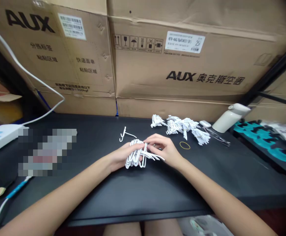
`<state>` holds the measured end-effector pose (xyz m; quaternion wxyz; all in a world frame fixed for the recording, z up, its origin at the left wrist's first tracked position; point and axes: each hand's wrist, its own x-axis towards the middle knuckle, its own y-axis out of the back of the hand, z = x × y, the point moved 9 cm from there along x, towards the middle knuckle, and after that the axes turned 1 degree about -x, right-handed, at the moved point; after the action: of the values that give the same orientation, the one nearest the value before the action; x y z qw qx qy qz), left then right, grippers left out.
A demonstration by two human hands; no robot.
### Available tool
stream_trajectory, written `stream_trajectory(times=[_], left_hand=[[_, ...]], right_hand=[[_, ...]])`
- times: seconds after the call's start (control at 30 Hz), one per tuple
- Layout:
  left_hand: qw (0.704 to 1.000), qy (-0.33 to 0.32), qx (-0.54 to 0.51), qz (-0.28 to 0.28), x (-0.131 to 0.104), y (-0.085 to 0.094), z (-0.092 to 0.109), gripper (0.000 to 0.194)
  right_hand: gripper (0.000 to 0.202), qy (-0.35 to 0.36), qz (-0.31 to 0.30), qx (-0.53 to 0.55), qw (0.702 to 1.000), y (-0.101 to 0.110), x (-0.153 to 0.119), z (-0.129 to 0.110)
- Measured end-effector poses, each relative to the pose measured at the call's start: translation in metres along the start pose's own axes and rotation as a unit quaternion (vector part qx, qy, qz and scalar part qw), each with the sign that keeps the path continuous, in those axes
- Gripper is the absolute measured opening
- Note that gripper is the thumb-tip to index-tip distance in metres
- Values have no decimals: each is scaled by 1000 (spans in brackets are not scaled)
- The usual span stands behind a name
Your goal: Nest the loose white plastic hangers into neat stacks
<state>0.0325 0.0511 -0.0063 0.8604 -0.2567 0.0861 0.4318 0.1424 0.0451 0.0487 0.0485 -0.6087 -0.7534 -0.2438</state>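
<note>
My left hand (124, 155) is wrapped round a bundle of white wire hooks (136, 157), held just above the black table. At the bundle's right side my right hand (163, 149) has its fingers bent and pinched on one white hook (144, 151); the fingertips are partly hidden. A single white hook (123, 133) lies on the table beyond my left hand. Several more bundles of white hooks (182, 126) lie farther back to the right. Near my right hand rests a yellow rubber band (184, 145).
Large cardboard boxes (143, 75) stand along the back. A white bottle (228, 119) and eyeglasses (216, 136) are at the right, beside teal-and-black items (263, 141). At the left are a white power strip (2, 136), a cable (17, 188) and a blurred-out object (48, 152).
</note>
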Motion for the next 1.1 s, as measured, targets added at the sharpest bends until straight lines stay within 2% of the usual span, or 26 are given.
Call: stream_trajectory(times=[0.1, 0.2, 0.27, 0.37, 0.47, 0.53, 0.6, 0.77, 0.93, 1.1], left_hand=[[1000, 2, 8, 0, 0, 1, -2, 28], [1000, 7, 22, -16, 0, -1, -5, 31], [1000, 6, 23, -20, 1, -1, -5, 32], [1000, 2, 22, -15, 1, -1, -3, 34], [999, -7, 41, -3, -1, -1, 1, 32], [998, -14, 69, 3, -2, -1, 3, 32], [995, -25, 101, 0, -4, -3, 5, 32], [982, -74, 172, -3, -8, -8, 14, 27], [974, -99, 204, 11, -10, -8, 21, 28], [965, -110, 237, 10, -9, -7, 22, 29]], right_hand=[[19, 89, -1, -104, 991, 2, -2, -17], [19, 107, -35, -110, 988, -2, -3, -21], [20, 70, -47, -73, 994, -1, -1, -16], [22, -45, -54, 39, 997, 0, 2, 1], [28, -167, -59, 149, 973, -1, 1, 17], [34, -216, -59, 181, 958, -3, -2, 22], [36, -225, -54, 169, 958, -4, -3, 22], [33, -196, -32, 122, 972, -3, -6, 17], [40, -197, -56, 136, 969, -8, -9, 13], [37, -209, -52, 136, 967, -7, -8, 14]])
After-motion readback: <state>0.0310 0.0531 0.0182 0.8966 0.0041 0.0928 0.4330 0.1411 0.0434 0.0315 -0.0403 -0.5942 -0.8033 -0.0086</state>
